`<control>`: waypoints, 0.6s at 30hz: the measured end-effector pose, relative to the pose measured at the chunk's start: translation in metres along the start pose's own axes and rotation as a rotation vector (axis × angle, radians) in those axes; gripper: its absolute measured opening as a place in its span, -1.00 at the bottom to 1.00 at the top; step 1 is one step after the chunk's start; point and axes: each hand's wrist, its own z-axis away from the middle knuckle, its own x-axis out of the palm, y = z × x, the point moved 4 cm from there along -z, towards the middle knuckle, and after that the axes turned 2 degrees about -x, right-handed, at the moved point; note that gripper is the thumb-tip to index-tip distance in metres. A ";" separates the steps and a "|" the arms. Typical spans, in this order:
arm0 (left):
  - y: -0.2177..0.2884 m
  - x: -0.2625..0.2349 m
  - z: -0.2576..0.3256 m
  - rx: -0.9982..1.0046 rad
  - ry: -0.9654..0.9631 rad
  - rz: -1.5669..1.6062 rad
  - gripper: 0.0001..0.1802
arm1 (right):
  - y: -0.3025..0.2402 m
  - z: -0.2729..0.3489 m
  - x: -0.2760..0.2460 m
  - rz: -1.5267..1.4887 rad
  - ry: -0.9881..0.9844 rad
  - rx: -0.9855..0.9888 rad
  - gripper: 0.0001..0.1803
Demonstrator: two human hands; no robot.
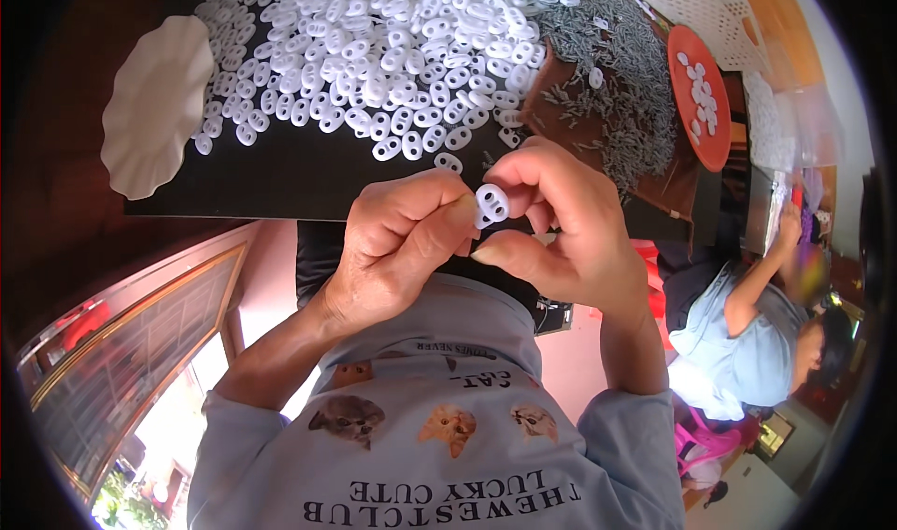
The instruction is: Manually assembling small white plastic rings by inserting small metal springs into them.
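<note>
My left hand (400,240) pinches a small white oval plastic piece with two holes (492,201) between thumb and fingers, just past the table's near edge. Part of another white bit shows beneath it, and I cannot make out whether it is separate. My right hand (565,222) is curved around the right side of the piece, its thumb apart from its index finger and its other fingers bent. Nothing shows in its grasp. Beyond my hands, a large heap of the same white two-hole pieces (374,53) covers the dark table (290,170).
Small slim grey pieces (635,109) lie heaped on a brown sheet (551,100) at the right. Beside them is an orange-red oval dish (715,142) with several white pieces. A wavy-edged pale plate (154,109) is at the left. Another person (747,334) sits at the right.
</note>
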 end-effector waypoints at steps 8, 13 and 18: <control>-0.004 0.004 0.004 -0.236 0.032 0.229 -0.83 | -0.003 0.000 0.008 0.371 -0.042 -0.255 -0.56; -0.005 0.007 0.003 -0.245 0.016 0.172 -0.84 | -0.003 0.002 0.006 0.431 -0.042 -0.266 -0.59; -0.003 0.007 0.004 -0.236 0.025 0.160 -0.83 | -0.007 -0.001 -0.001 0.173 -0.147 -0.112 -0.71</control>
